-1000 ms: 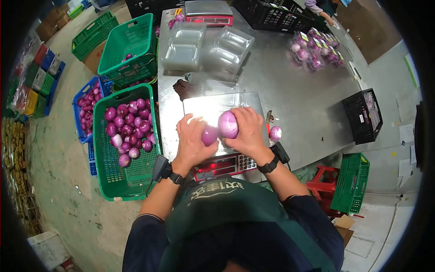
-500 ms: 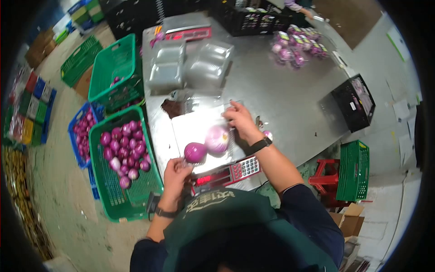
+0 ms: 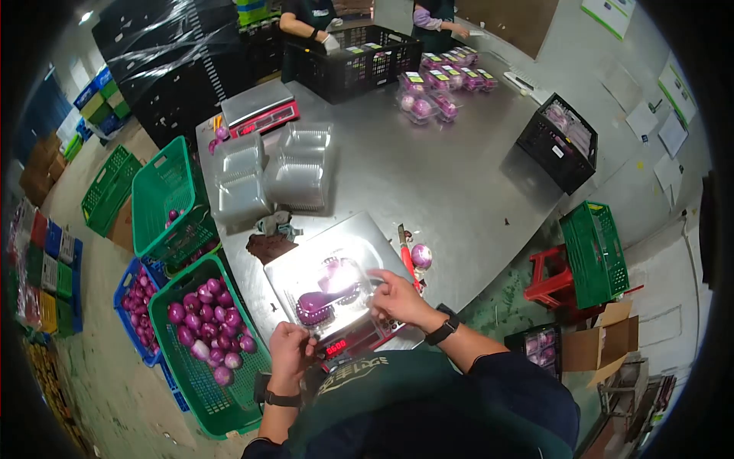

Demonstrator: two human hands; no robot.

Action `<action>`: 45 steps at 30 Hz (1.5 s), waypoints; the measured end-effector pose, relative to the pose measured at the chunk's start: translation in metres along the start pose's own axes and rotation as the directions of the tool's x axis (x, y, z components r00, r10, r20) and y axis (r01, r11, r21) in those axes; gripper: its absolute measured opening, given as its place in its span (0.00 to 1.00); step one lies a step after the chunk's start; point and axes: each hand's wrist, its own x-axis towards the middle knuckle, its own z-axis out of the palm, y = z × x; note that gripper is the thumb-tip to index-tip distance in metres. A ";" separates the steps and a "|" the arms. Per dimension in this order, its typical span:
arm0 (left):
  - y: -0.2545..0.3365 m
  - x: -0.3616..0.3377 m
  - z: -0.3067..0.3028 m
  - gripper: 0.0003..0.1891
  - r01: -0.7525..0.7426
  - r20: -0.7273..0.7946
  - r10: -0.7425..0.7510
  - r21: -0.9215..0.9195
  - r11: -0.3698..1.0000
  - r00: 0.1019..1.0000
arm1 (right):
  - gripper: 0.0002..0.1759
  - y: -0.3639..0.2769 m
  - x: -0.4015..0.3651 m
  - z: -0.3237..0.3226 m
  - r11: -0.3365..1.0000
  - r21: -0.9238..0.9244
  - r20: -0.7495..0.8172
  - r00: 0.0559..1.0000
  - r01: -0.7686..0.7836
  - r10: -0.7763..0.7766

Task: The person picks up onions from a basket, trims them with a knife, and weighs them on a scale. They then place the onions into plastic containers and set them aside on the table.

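A clear plastic clamshell box [image 3: 353,297] sits on the red-trimmed scale [image 3: 365,228], with purple onions [image 3: 313,306] inside. Its lid lies over the onions, and strong glare hides part of it. My left hand [image 3: 293,353] is closed, fingers curled, by the box's near left corner; what it pinches, if anything, is hidden. At the box's right side is my right hand [image 3: 399,297], index finger stretched out along the edge and fingers apart. Beyond that hand lie a red-handled knife [image 3: 407,252] and a loose onion [image 3: 421,255].
Stacked empty clamshells [image 3: 300,170] stand behind the scale, near a second scale [image 3: 260,111]. Packed onion boxes [image 3: 428,105] sit at the far side. A green crate [image 3: 180,390] of onions is at my left, a black crate [image 3: 562,145] at right. Two people work beyond the table.
The lid has come down over the onions. My right hand has moved nearer the box's front right, and my left hand has curled tighter. The view has tilted upward, showing more of the far side.
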 end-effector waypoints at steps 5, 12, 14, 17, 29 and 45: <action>-0.001 0.015 0.012 0.11 -0.063 0.030 0.062 0.052 0.997 0.998 | 0.28 0.008 0.005 -0.019 0.987 0.127 -0.039 0.994 -0.099 0.105; -0.004 0.037 0.050 0.21 -0.066 0.010 0.066 0.087 0.994 0.998 | 0.35 0.016 0.016 -0.081 0.996 0.084 -0.014 0.999 -0.038 0.040; -0.008 0.044 0.064 0.22 -0.041 0.030 0.039 0.073 0.996 0.999 | 0.41 0.011 0.022 -0.098 0.998 -0.033 -0.145 0.989 -0.044 0.039; -0.011 0.059 0.093 0.23 0.012 0.115 -0.031 0.162 0.987 0.993 | 0.46 0.007 0.035 -0.116 0.994 -0.081 -0.104 0.992 -0.076 0.067; 0.005 0.038 0.078 0.17 -0.091 -0.027 0.094 0.104 0.990 0.995 | 0.32 0.040 0.173 -0.240 0.791 0.611 -0.271 0.935 -0.019 0.231; -0.013 -0.052 -0.136 0.13 -0.234 -0.742 0.175 0.025 0.972 0.647 | 0.23 -0.114 0.339 -0.118 0.377 -0.830 -0.042 0.628 0.411 -0.777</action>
